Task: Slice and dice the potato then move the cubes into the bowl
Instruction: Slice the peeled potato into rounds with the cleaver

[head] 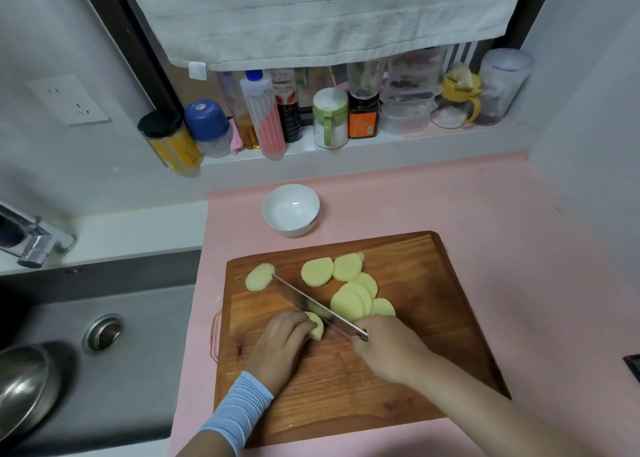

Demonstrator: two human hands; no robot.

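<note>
Potato piece point(317, 325) under left hand point(282, 342) fingertips, beside knife point(311, 306).

We see two arms coming in from the lower edge of the frame. On the one at lower left, a pale blue fabric band point(239, 410) wraps the wrist just behind the left hand point(282, 339). The cloth is ribbed, with fine ridges running around the arm, and it is slightly bunched. Past the band, toward the bottom edge, a short stretch of arm shows uncovered. The right hand point(388, 349), at lower centre, and its forearm point(485, 401), which reaches to the lower right corner, are bare.
</note>
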